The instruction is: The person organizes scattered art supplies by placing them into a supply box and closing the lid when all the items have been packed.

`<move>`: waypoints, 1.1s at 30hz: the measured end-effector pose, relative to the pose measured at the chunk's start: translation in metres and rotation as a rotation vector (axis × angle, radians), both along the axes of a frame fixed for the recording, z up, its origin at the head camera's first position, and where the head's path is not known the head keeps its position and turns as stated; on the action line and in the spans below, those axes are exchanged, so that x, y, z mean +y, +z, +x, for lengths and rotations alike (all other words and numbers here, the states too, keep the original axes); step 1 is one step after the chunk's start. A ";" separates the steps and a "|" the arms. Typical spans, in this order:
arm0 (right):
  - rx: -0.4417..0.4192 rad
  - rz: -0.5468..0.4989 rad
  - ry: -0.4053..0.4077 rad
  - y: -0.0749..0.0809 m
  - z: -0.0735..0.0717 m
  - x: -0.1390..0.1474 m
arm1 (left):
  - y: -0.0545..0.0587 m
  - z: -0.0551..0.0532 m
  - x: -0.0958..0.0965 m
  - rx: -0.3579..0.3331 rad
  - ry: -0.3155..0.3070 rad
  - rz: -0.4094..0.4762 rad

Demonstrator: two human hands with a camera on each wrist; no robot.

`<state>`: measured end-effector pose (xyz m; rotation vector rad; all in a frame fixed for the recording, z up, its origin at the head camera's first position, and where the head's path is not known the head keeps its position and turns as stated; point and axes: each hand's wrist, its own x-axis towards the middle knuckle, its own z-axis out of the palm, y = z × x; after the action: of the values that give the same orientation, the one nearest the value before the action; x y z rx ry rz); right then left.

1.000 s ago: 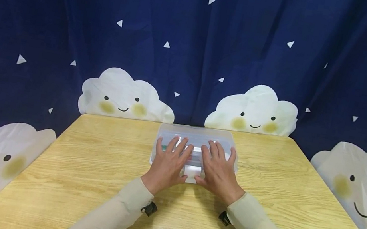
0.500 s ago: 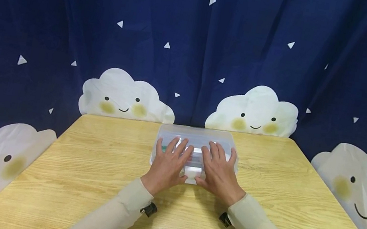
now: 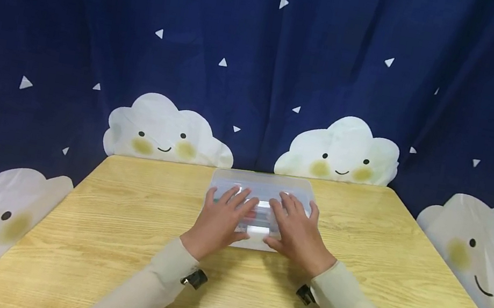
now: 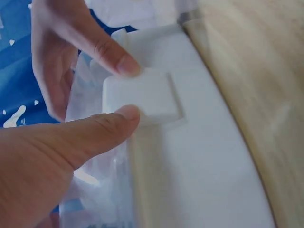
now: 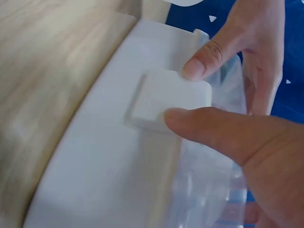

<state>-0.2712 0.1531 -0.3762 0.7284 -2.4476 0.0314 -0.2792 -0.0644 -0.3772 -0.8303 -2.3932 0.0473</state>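
A plastic box (image 3: pixel 267 179) with a see-through lid lies at the far edge of the table. Its white latch (image 4: pixel 142 95) sits at the middle of the near side, flat against the white front wall. My left hand (image 3: pixel 217 222) rests on the left part of the lid with fingers spread, its thumb touching one side of the latch. On the right part lies my right hand (image 3: pixel 299 235), fingers also spread, its thumb on the latch's other side. Blurred items, one of them reddish (image 3: pixel 250 213), show through the lid; the hands hide much of the contents.
The wooden table (image 3: pixel 129 210) reaches out on both sides of the box. Behind it hangs a dark blue curtain (image 3: pixel 192 14) with white triangles and smiling clouds. Small dark cameras (image 3: pixel 195 279) are strapped to both wrists.
The left hand has shifted slightly left and toward the body, its thumb a little farther from the right thumb. The right hand has hardly moved. The box stays in place.
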 end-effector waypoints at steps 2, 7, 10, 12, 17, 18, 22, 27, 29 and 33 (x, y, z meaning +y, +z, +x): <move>-0.035 -0.030 0.026 0.004 0.000 0.002 | 0.002 -0.001 -0.004 -0.010 -0.022 0.012; -0.088 -0.068 0.060 0.011 0.000 0.006 | 0.008 -0.005 -0.012 -0.033 -0.052 0.028; -0.099 -0.085 0.082 0.014 0.001 0.009 | 0.012 -0.006 -0.016 -0.030 -0.064 0.047; -0.095 -0.092 0.095 0.017 0.001 0.012 | 0.016 -0.006 -0.018 -0.022 -0.080 0.063; -0.098 -0.127 0.108 0.027 -0.002 0.024 | 0.025 -0.009 -0.024 -0.027 -0.123 0.095; -0.100 -0.138 0.104 0.029 -0.002 0.027 | 0.026 -0.009 -0.026 -0.034 -0.129 0.103; -0.120 -0.194 0.081 0.037 -0.005 0.039 | 0.033 -0.013 -0.037 -0.077 -0.135 0.138; -0.111 -0.242 0.065 0.042 -0.010 0.055 | 0.038 -0.020 -0.058 -0.128 -0.110 0.185; -0.104 -0.256 0.054 0.042 -0.013 0.062 | 0.039 -0.023 -0.065 -0.127 -0.088 0.199; -0.127 -0.281 0.009 0.040 -0.021 0.076 | 0.038 -0.031 -0.079 -0.133 -0.043 0.235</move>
<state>-0.2924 0.2288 -0.3363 0.6281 -2.4887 0.4285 -0.3099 -0.1430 -0.3387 -0.7938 -2.4429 -0.3096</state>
